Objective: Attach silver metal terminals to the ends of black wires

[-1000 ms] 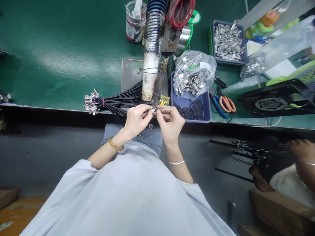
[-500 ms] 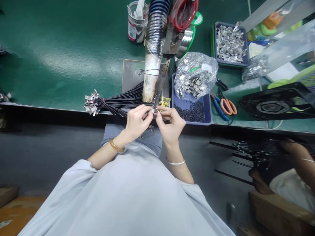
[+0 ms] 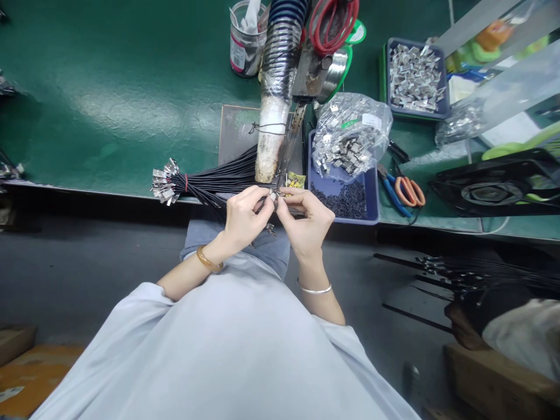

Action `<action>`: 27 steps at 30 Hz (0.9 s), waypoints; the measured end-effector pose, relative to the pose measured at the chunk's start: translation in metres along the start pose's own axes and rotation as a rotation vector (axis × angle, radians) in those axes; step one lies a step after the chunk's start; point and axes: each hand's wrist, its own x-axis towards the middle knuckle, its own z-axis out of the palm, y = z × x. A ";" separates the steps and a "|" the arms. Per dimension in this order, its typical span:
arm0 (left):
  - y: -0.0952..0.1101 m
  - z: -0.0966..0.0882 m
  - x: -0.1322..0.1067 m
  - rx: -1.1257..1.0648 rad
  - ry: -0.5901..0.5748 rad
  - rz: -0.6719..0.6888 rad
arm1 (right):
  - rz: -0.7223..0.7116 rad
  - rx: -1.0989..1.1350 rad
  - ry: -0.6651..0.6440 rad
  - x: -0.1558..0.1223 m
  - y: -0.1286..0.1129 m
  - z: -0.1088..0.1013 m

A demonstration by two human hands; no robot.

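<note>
At the bench edge, just below the soldering tip, my left hand (image 3: 248,213) pinches a small metal connector (image 3: 273,196) between thumb and fingertips. Close against it from the other side, my right hand (image 3: 307,217) is also closed in a pinch; what sits between its fingertips is too small to make out. A bundle of black cables (image 3: 214,179) with metal plugs, tied by a red band, lies left of my hands. The soldering iron (image 3: 290,137) and a taped fume hose (image 3: 268,140) come down right above the fingers.
Right of my hands stands a blue tray (image 3: 373,195) with small black pieces and a plastic bag (image 3: 352,131) of connectors. Beyond are pliers (image 3: 394,192), scissors (image 3: 410,191), a black fan (image 3: 494,186) and a bin of metal shells (image 3: 415,79). A co-worker sits at lower right.
Both hands keep their pinch at almost the same spot, the right one shifting slightly right. The view has moved a little, and the co-worker's forearm at the right edge has gone from sight.
</note>
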 end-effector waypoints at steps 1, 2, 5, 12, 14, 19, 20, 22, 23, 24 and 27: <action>0.000 0.000 0.000 0.000 -0.001 -0.005 | -0.010 -0.014 -0.012 0.000 0.000 -0.001; 0.000 -0.001 -0.001 0.002 -0.004 -0.010 | -0.020 -0.028 -0.026 0.000 0.000 -0.001; -0.001 0.000 -0.002 0.015 -0.007 -0.009 | -0.051 -0.055 -0.043 -0.002 0.003 -0.002; -0.001 0.002 0.000 0.002 0.021 0.020 | -0.088 -0.043 -0.014 0.001 0.004 0.000; 0.000 0.001 0.001 -0.002 0.030 0.025 | -0.102 -0.045 0.001 0.002 0.003 0.000; 0.000 0.001 -0.002 0.011 0.022 0.021 | -0.152 -0.075 -0.021 -0.001 0.003 -0.001; 0.000 0.001 -0.003 0.015 0.017 0.016 | -0.159 -0.082 -0.028 -0.002 0.004 -0.001; 0.000 0.001 -0.005 0.018 0.006 0.005 | -0.165 -0.089 -0.031 -0.005 0.005 -0.001; 0.000 0.001 -0.006 0.018 0.000 0.000 | -0.163 -0.089 -0.031 -0.005 0.006 -0.001; 0.000 0.001 -0.006 0.016 -0.006 -0.003 | -0.158 -0.086 -0.030 -0.006 0.006 -0.001; 0.000 0.000 -0.006 0.019 -0.022 -0.008 | -0.116 -0.069 -0.049 -0.007 0.005 -0.003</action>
